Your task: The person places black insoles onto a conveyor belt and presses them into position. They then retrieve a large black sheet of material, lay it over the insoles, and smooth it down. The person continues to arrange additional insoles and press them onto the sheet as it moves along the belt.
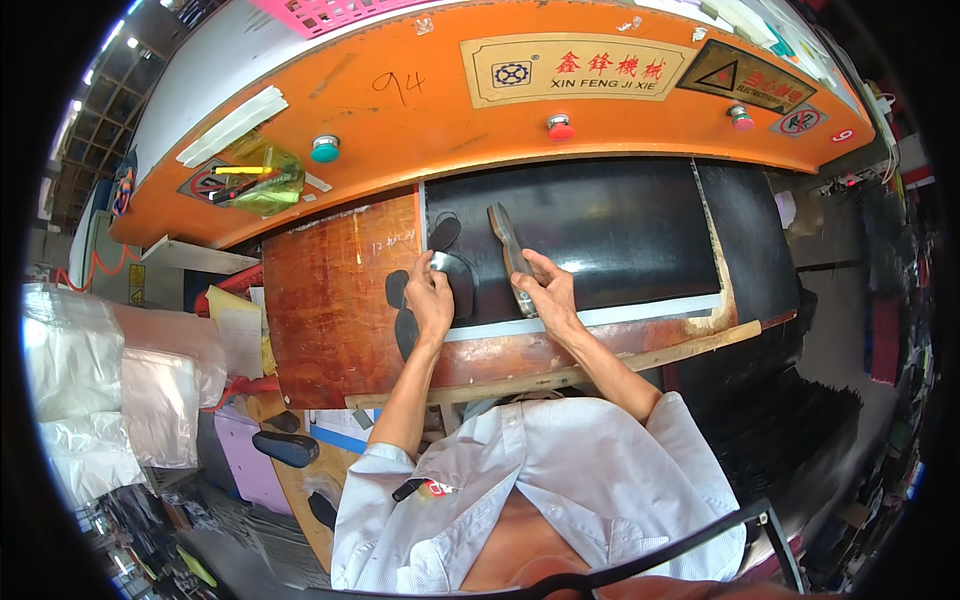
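Note:
My right hand point(548, 288) is closed round the near end of a narrow, curved metal cutting die point(506, 232). The die is tilted on edge above a large black sheet point(600, 230), its far end pointing away from me. At the sheet's left border, my left hand point(430, 298) has its fingers curled at the edge of a dark flat cut-out piece point(458, 285); the fingertips are partly hidden. A rounded black piece point(446, 232) lies just beyond that hand. Further dark pieces point(397, 290) lie to its left, on the reddish-brown board point(330, 300).
The orange machine beam point(400, 130) spans the far side, with a green button point(325, 149) and red buttons point(560, 127). A wooden strip point(640, 362) edges the board near me. Clear plastic bags point(160, 400) hang at left. A dark sole-shaped piece point(287, 448) lies below the board.

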Demonstrator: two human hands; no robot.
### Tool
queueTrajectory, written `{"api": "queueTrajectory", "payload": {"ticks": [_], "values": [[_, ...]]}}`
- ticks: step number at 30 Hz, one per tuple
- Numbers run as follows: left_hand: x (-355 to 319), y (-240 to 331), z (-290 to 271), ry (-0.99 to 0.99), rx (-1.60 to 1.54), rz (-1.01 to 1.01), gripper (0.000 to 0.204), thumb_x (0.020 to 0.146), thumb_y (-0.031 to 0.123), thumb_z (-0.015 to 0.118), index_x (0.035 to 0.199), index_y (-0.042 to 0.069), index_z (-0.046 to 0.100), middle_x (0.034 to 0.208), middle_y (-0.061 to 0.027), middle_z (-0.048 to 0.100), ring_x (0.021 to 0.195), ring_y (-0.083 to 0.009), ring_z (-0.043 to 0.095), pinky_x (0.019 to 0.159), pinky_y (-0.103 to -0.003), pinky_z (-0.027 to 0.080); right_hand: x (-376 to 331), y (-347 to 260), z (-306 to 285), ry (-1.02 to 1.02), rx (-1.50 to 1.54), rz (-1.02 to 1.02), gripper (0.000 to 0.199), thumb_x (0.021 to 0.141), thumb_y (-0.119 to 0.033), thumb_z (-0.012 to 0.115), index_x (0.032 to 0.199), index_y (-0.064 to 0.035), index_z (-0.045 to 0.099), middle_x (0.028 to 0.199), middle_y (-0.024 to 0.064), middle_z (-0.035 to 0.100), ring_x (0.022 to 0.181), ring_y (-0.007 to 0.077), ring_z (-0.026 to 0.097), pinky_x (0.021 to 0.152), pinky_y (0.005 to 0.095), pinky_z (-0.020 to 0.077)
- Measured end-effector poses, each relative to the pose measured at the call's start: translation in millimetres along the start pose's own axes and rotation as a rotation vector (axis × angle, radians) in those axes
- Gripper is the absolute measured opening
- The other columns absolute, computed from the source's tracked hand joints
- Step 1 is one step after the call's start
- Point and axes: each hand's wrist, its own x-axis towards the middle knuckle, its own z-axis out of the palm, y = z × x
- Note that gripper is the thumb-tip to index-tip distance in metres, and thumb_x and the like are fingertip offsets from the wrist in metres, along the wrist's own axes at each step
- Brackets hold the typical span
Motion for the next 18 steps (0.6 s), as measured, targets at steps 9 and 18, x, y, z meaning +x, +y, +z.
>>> {"api": "queueTrajectory", "payload": {"ticks": [9,18], "values": [[7,22,-5,-0.048,0.382,0.276,0.039,0.092,0.004,0.062,0.129,-0.008,0.067,0.120,-0.0250,0.067,0.116,-0.0422,0.063,0.101,-0.048,0.051,4,0,2,0.003,-0.068,-0.069,0.073,0.087,-0.022,0.083,0.145,0.0112,0.055,0.115,0.0203,0.076,0.104,0.0210,0.072,0.093,0.0342,0.0565],[17,22,-14,-0.470,0.531,0.687,0.052,0.098,0.009,0.060,0.149,0.002,0.054,0.161,-0.0172,0.047,0.154,-0.0377,0.036,0.127,-0.051,0.026,10,-13,5,-0.014,-0.127,-0.032,0.070,0.087,-0.018,0.081,0.146,0.0107,0.055,0.121,0.0193,0.074,0.108,0.0201,0.070,0.097,0.0340,0.0550]]}}
